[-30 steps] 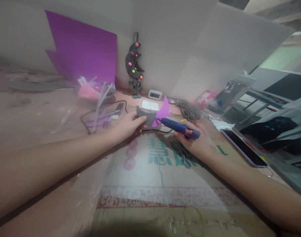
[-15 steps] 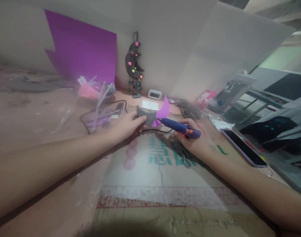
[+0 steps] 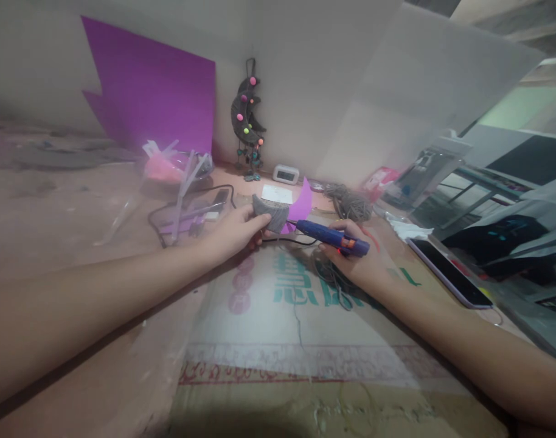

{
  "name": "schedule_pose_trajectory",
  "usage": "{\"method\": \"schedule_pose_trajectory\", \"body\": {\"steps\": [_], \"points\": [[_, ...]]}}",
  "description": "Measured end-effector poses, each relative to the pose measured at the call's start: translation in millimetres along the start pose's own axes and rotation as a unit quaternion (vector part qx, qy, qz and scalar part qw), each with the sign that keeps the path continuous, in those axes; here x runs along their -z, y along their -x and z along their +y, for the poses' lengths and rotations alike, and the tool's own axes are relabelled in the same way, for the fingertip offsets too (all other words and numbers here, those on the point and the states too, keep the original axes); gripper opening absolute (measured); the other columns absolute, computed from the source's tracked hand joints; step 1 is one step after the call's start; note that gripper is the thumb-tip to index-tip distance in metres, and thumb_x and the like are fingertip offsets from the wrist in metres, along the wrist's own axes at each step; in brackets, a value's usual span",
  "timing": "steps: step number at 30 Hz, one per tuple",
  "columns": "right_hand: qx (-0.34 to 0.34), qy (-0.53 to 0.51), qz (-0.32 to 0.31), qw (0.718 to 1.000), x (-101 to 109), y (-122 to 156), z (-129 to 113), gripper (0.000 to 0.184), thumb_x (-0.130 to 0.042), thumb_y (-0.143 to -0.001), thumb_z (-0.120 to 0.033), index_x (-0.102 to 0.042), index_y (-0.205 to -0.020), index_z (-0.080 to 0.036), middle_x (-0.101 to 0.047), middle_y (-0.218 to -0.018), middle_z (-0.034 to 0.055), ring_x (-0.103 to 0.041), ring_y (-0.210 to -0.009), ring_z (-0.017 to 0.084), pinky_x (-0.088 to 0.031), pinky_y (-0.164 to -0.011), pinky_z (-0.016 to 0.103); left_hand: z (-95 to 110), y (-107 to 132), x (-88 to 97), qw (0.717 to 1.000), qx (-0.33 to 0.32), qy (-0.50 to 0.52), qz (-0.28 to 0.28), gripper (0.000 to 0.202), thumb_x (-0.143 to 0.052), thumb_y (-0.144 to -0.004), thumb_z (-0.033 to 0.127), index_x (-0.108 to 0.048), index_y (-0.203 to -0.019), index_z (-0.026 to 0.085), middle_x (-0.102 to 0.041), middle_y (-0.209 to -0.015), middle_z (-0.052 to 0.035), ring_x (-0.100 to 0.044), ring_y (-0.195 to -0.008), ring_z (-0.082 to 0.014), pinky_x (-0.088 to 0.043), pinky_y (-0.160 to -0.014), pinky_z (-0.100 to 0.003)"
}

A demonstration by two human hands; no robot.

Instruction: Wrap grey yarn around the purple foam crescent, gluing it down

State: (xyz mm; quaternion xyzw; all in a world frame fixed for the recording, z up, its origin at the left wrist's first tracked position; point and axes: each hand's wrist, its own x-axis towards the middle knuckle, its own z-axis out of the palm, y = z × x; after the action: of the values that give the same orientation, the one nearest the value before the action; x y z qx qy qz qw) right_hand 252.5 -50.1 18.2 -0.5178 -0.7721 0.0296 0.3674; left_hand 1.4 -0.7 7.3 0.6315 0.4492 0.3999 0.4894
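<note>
My left hand is closed on a crescent-shaped piece, grey with wound yarn at my fingers and bare purple at its far end. My right hand grips a blue glue gun with a small red light on its side. The gun's nozzle points left and sits right at the crescent's lower edge. Both hands hover just above a flattened cardboard sheet with green printing.
A purple foam sheet leans on the back wall beside a finished yarn moon hanging. A grey yarn bundle, small white clock, phone, pink bag and black cable lie around.
The glue gun has shifted slightly left, its nozzle closer to the crescent. My left hand and the crescent have stayed in place.
</note>
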Motion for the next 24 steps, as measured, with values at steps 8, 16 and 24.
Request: {"method": "schedule_pose_trajectory", "body": {"steps": [8, 16, 24], "points": [[0.004, 0.026, 0.010, 1.000, -1.4, -0.9, 3.9, 0.026, -0.066, -0.077, -0.041, -0.055, -0.092, -0.023, -0.062, -0.073, -0.0009, -0.053, -0.056, 0.014, -0.043, -0.054, 0.027, -8.0, -2.6, 1.6, 1.000, -0.001, 0.011, -0.004, 0.021, -0.054, -0.087, 0.038, -0.050, -0.079, 0.019, -0.060, -0.063, -0.0005, -0.051, -0.047, -0.0090, -0.036, -0.042, -0.019], [-0.007, 0.019, 0.011, 1.000, -2.0, -0.7, 5.1, 0.025, -0.064, -0.078, -0.041, -0.055, -0.093, -0.023, -0.063, -0.075, -0.0005, -0.053, -0.058, 0.014, -0.042, -0.055, 0.027, -5.4, -1.7, 0.9, 1.000, -0.002, 0.006, -0.007, 0.022, -0.055, -0.085, 0.039, -0.050, -0.080, 0.018, -0.062, -0.066, -0.0016, -0.053, -0.050, -0.0096, -0.038, -0.044, -0.020], [-0.019, 0.017, 0.021, 0.999, -1.9, -1.4, 6.1, 0.025, -0.065, -0.078, -0.039, -0.055, -0.094, -0.023, -0.061, -0.071, -0.0016, -0.054, -0.059, 0.015, -0.043, -0.057, 0.027, -3.3, -1.0, 0.3, 1.000, -0.014, -0.014, -0.016, 0.021, -0.055, -0.085, 0.038, -0.050, -0.078, 0.018, -0.060, -0.065, -0.0004, -0.051, -0.049, -0.0091, -0.038, -0.045, -0.021]]}}
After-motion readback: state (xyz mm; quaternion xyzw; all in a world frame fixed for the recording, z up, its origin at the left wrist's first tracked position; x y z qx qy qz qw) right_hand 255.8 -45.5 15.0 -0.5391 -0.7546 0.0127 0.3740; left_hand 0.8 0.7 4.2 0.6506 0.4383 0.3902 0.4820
